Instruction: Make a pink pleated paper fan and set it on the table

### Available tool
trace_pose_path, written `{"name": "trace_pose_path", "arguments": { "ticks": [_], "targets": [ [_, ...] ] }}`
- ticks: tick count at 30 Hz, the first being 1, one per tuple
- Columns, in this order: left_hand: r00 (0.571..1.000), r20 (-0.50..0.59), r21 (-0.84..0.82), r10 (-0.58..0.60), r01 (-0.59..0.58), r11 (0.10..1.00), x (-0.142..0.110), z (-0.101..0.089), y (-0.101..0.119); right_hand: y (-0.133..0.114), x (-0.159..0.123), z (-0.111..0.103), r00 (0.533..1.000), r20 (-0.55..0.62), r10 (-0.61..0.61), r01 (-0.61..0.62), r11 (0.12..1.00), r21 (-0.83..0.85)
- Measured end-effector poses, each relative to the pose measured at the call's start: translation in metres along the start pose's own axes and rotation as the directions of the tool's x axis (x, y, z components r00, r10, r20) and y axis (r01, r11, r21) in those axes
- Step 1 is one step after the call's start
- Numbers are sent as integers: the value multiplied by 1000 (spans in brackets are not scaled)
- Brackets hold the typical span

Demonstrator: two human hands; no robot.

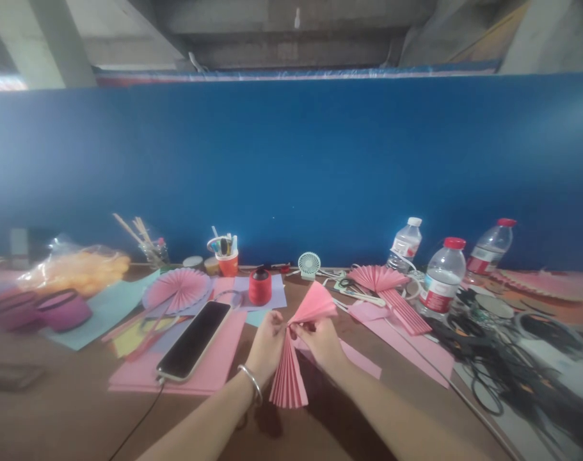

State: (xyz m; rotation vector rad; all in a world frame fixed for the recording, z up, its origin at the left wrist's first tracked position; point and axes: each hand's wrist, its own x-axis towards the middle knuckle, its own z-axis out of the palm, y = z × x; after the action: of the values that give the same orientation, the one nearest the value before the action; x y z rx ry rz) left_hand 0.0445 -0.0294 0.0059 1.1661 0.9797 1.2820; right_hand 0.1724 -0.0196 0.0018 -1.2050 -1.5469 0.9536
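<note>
A pleated pink paper fan (290,381), pinched narrow at its middle, is held up over the brown table. Its two folded halves flare out, one toward me and one up to the right. My left hand (271,339) grips it at the pinched middle from the left, fingers closed. From the other side my right hand (322,342) closes its fingers on the same spot, just under the upper half. A silver bangle (253,383) circles the left wrist. Pink paper (361,360) lies on the table behind the right hand.
A phone (195,342) rests on pink sheets (224,371) at left, its cable trailing forward. Behind stand a red jar (260,288), a pen cup (227,262) and a small fan (309,264). Bottles (442,282), folded pink paper (406,312) and tangled black cables (493,358) occupy the right.
</note>
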Motion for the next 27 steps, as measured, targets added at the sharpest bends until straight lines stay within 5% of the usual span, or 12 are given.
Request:
{"name": "trace_pose_path", "arguments": {
  "ticks": [4, 16, 27],
  "targets": [
    [999, -18, 301, 51, -43, 953, 8, -10, -2, -1, 6, -7, 997, 18, -71, 70, 996, 53],
    [996, 42, 363, 75, -85, 928, 12, -19, 1, 7, 10, -11, 983, 166, -77, 70, 997, 44],
    [988, 149, 674, 37, -129, 728, 7, -18, 18, 7, 8, -10, 983, 184, 14, -18, 1000, 22]
  ]
}}
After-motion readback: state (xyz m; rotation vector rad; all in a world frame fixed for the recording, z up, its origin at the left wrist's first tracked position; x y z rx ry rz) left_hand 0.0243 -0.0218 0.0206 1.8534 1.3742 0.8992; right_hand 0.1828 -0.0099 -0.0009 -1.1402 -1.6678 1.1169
